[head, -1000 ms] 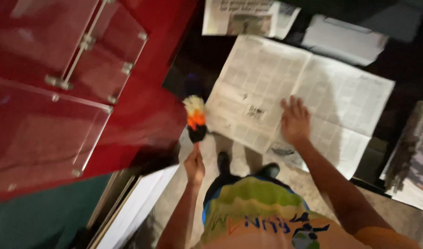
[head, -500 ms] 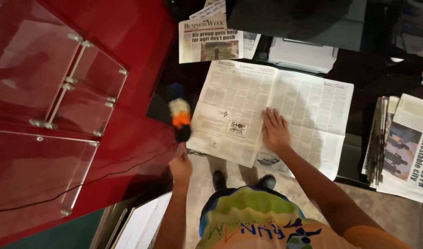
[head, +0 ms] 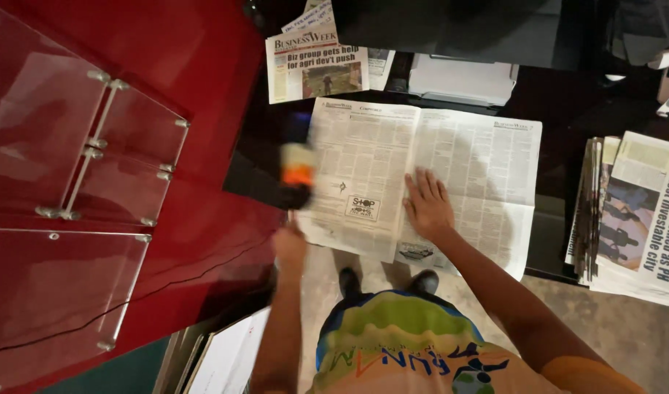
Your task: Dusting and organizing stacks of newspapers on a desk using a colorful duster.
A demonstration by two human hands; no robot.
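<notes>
My left hand is shut tight in a fist around the handle of a small duster. The duster sticks up and away from me. It has a dark handle, then orange, yellow and blue fluff at the top. It looks blurry. It is over the dark table, right at the left edge of the open newspaper. My left arm is stretched out in front of me.

My right hand lies flat on the open newspaper, near the middle fold. My fingers are spread apart and point away from me. It holds nothing; it just presses on the paper. My right arm reaches in from the lower right.

The open newspaper lies across the dark table, and its near edge hangs a bit over the side. A folded newspaper with a picture on it lies behind it. A white box sits near that one. A stack of newspapers lies at the right, well apart from my hands.

At the left is a shiny red counter with clear plastic holders on it. Down below I see my dark shoes on a pale floor.
</notes>
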